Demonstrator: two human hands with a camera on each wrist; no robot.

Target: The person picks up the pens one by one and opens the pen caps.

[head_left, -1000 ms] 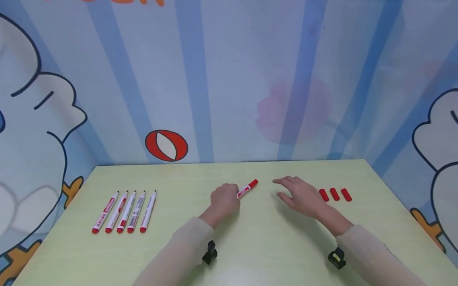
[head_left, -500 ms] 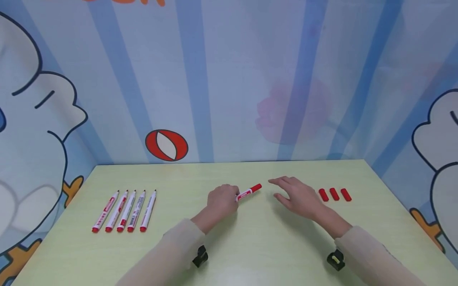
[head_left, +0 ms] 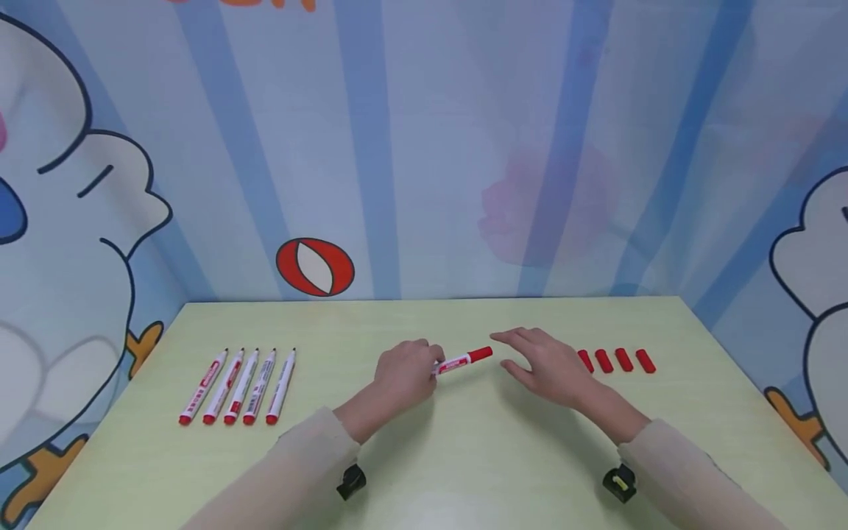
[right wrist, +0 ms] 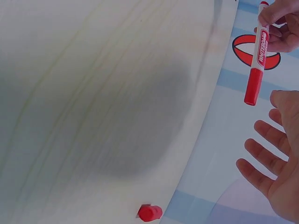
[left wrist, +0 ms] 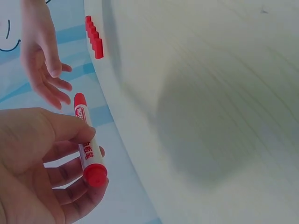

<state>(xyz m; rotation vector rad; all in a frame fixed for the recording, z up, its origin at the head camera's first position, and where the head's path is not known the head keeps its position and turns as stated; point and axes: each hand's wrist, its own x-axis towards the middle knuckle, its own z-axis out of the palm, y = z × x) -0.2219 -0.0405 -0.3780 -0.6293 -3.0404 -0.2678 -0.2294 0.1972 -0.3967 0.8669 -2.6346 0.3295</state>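
Observation:
My left hand (head_left: 407, 373) pinches a whiteboard marker (head_left: 457, 362) between thumb and fingers, above the middle of the table. The marker has a white body with red print, a red end plug and its red cap (right wrist: 253, 87) on. That capped end points right, toward my right hand (head_left: 546, 368). In the right wrist view the right hand holds nothing; its fingers are spread and relaxed, a small gap from the cap. Seen from the left wrist, the thumb (left wrist: 77, 128) lies over the marker's barrel, with the fingers behind it.
Several uncapped red markers (head_left: 242, 386) lie in a row on the left of the pale table (head_left: 464, 471), tips pointing away. Behind the right hand, several loose red caps (head_left: 623, 359) form a row. A printed blue striped backdrop (head_left: 437, 184) rises at the table's far edge.
My left hand has drawn slightly left and turned, bringing the marker closer to level. The right hand has shifted a little left, and another loose cap now shows beside it.

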